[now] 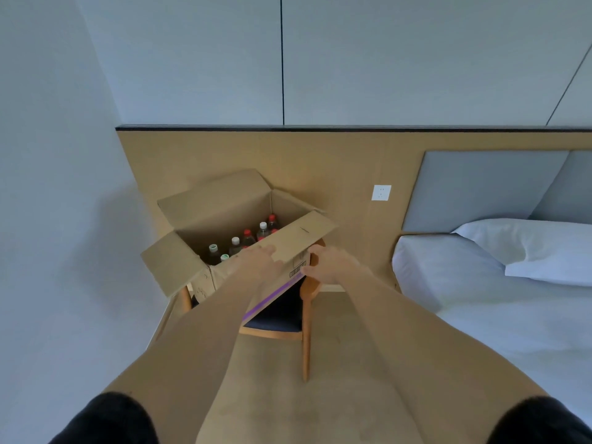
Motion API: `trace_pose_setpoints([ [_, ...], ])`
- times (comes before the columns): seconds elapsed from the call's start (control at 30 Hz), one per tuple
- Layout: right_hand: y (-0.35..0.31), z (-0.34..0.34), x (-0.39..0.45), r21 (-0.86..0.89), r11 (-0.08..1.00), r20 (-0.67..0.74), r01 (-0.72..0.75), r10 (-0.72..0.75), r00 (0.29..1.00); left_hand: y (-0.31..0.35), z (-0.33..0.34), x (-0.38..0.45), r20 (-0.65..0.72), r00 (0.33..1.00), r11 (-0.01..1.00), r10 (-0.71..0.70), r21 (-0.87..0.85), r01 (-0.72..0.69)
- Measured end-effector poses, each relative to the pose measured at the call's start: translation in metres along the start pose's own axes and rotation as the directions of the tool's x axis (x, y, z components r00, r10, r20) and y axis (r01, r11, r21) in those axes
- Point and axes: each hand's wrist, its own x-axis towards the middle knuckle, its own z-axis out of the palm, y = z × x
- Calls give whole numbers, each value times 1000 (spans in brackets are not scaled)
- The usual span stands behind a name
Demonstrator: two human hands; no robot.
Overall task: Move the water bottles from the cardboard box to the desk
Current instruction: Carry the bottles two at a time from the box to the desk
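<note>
We see both hands at the open box [230,216] on a chair [306,315], L grip [259,256] flat on its near flap, R grip [326,264] loosely spread at the corner; bottles [248,238] all inside, so we judge next is reaching in for one, no tabletop in view.

Plastic water bottles with red and white caps [246,240]: only caps and shoulders show, bodies hidden inside the open brown cardboard box [224,216]; count unclear. Wooden chair with dark seat [282,315] mostly covered by the box. Box label print too small to read. White-sheeted bed [499,302] cut off at right edge.
</note>
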Motion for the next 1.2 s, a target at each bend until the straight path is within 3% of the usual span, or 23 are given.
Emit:
trace_pose_setpoints([
  [0.5, 45, -51, 179, -16, 1000, 14, -10, 10, 1000, 30, 19, 200, 56, 998, 999, 17, -44, -15],
  [0.83, 37, -63, 308, -59, 997, 35, 49, -47, 998, -24, 18, 324, 71, 997, 998, -33, -60, 37],
  [1.2, -27, -39, 412, -118, 955, 173, 272, -250, 953, -115, 15, 364, 74, 959, 960, -275, -37, 278],
])
